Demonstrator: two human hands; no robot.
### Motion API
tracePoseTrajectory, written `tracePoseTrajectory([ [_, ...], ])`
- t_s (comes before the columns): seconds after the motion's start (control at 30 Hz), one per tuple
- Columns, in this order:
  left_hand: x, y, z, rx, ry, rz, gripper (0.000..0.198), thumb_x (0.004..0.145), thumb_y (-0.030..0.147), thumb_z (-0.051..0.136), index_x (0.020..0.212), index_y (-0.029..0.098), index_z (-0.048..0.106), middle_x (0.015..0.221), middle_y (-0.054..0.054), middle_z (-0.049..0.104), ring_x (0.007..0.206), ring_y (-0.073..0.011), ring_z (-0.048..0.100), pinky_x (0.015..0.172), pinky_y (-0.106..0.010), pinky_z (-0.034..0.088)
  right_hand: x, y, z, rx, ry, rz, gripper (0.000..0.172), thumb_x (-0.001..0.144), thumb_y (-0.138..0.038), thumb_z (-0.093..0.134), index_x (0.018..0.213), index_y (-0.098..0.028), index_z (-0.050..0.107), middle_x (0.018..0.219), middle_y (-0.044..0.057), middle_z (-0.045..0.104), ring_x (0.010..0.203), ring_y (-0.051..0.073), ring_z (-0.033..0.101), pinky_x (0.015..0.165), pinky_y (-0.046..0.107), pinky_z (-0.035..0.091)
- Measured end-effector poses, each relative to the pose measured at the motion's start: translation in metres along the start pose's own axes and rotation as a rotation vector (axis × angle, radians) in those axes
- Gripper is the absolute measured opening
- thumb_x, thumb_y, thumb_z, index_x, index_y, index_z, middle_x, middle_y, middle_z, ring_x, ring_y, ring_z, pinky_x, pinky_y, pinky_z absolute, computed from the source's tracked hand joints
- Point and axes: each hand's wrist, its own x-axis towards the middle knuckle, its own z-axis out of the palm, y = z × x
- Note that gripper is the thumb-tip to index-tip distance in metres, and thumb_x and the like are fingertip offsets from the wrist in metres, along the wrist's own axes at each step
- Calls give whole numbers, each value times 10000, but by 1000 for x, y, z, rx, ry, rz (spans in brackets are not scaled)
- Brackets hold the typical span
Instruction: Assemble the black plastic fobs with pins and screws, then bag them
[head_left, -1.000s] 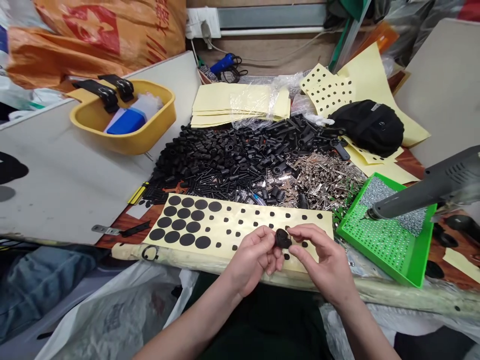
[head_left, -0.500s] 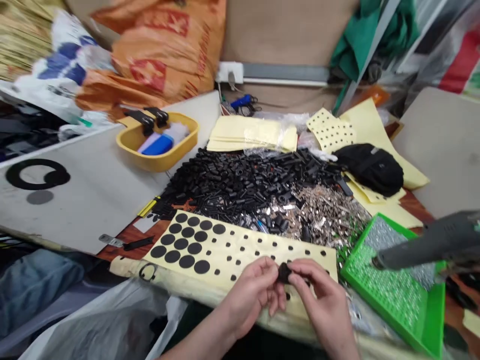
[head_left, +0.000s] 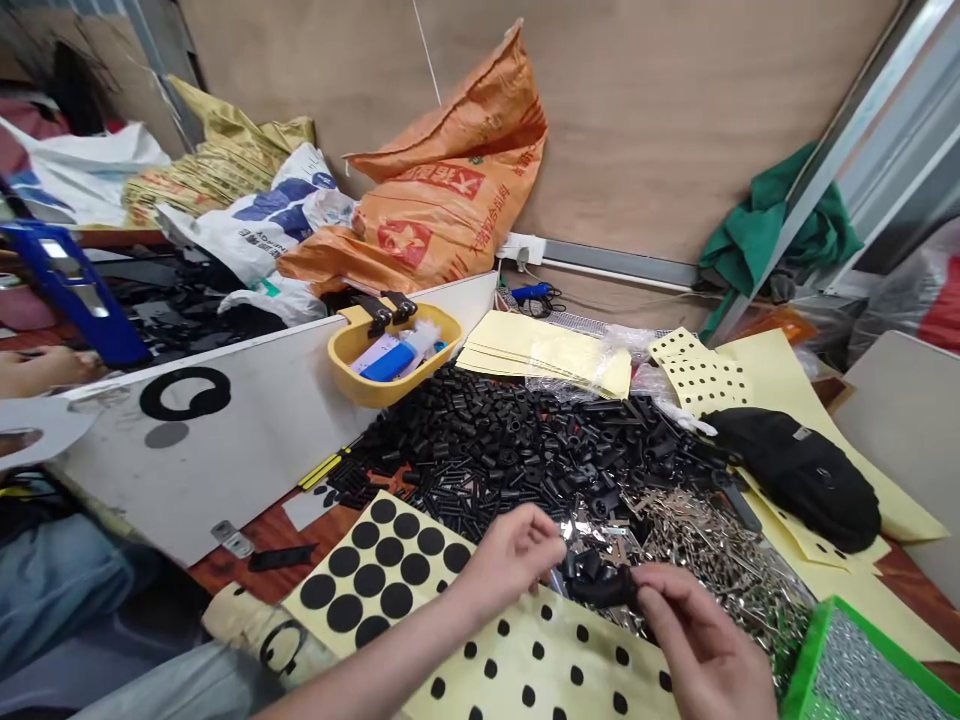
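My right hand (head_left: 694,630) pinches a dark curved part (head_left: 604,588) between thumb and fingertips, over the near edge of the parts heap. To its left, my left hand (head_left: 514,550) is raised with fingers curled together; whatever it may hold is too small to make out. Under both hands lies a pale yellow sheet (head_left: 517,650) bearing large black discs (head_left: 369,580) on the left and small black dots on the right. Beyond are a pile of black plastic parts (head_left: 517,430) and a heap of small metal pieces (head_left: 712,550).
A yellow bin (head_left: 394,385) hangs on the left divider (head_left: 255,430). A green tray (head_left: 817,640) stands at the lower right, near a black pouch (head_left: 799,475). At far left, another person's hand (head_left: 45,370) is beside a blue tool (head_left: 75,290).
The view has swung left and up. My hands have moved apart; the dark part stays in my right hand and my left hand has come away from it.
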Motion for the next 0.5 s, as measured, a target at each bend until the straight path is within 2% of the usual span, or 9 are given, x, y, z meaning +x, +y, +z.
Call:
tracePoseTrajectory([
  [0.07, 31, 8, -5, 245, 84, 111, 122, 801, 275, 561, 824, 159, 590, 727, -20, 610, 647, -145, 579, 565, -248, 442, 19, -2, -5, -3, 53, 10, 239, 718, -421, 701, 786, -194, 732, 887, 98, 715, 835, 249, 672, 767, 343, 575],
  [0.13, 65, 14, -3, 358, 117, 165, 59, 789, 203, 558, 779, 162, 599, 724, -17, 616, 665, -151, 577, 608, -262, 441, 32, 3, -6, 20, 128, 5, 240, 719, -408, 702, 807, -186, 726, 901, 95, 717, 848, 245, 673, 780, 347, 574],
  [0.27, 134, 27, 15, 568, 115, 238, 60, 803, 160, 586, 766, 160, 633, 799, -38, 648, 806, -190, 608, 754, -321, 471, 41, 28, -7, 83, 243, -6, 240, 716, -400, 709, 797, -174, 717, 881, 97, 725, 848, 251, 680, 759, 351, 578],
  [0.4, 205, 42, 44, 773, 39, 277, 226, 902, 313, 553, 1061, 162, 612, 1119, -80, 617, 983, -200, 599, 861, -411, 502, 37, 46, -9, 129, 310, 64, 257, 732, -415, 705, 801, -168, 722, 862, 112, 732, 813, 259, 685, 687, 342, 586],
  [0.5, 250, 47, 68, 873, -10, 277, 304, 908, 323, 547, 1172, 174, 565, 1207, -95, 576, 1025, -216, 591, 864, -427, 512, 35, 51, -7, 161, 324, 89, 266, 746, -427, 697, 807, -169, 724, 855, 113, 733, 760, 250, 689, 617, 323, 586],
])
